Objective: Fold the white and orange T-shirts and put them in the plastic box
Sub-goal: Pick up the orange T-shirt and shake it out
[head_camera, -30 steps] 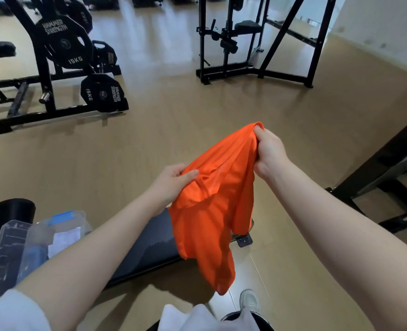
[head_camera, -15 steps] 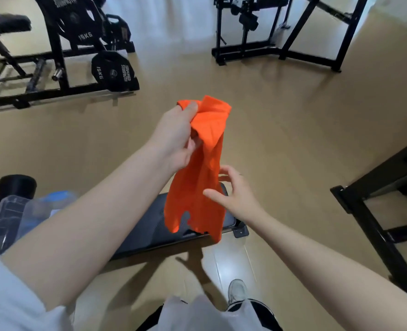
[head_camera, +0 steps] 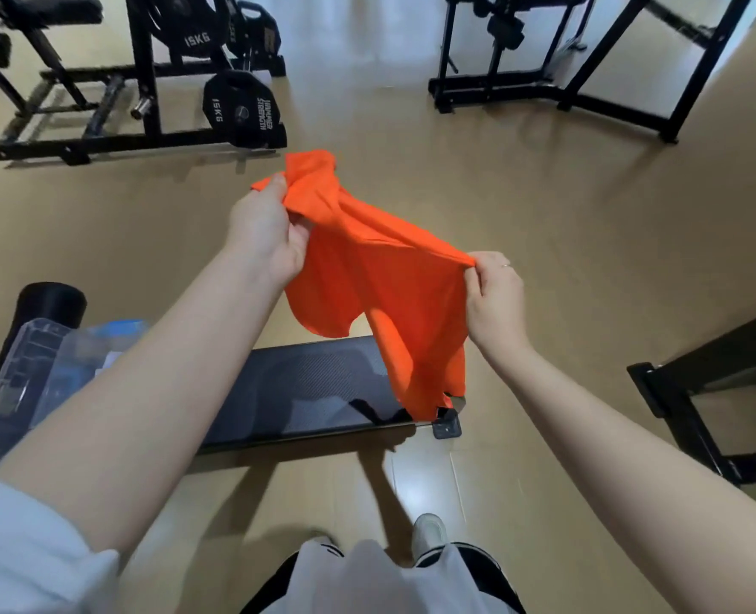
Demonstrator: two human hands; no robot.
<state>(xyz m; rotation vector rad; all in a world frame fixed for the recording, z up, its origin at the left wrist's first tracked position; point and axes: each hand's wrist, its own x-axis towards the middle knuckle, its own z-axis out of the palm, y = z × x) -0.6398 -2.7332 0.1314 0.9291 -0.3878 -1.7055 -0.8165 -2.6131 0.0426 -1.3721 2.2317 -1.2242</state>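
Left hand point(head_camera: 263, 234) pinches bunched top of thin bright-orange T-shirt point(head_camera: 367, 277); right hand point(head_camera: 493, 294) pinches its edge. Shirt stretched between hands, hanging above black padded tabletop point(head_camera: 305, 387). Orange shirt unfolded, folding barely begun. Clear plastic box point(head_camera: 26, 370) below left forearm, contents blurred, partly hidden. White T-shirt's whereabouts unclear.

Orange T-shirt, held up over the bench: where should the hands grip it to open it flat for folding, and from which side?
Grip the top edge of the orange T-shirt at its two outer corners, coming from above. The left hand holds a bunched wad and the right hand pinches one point, so the cloth hangs twisted. Sliding outward along that taut edge would probably let it drop flat.
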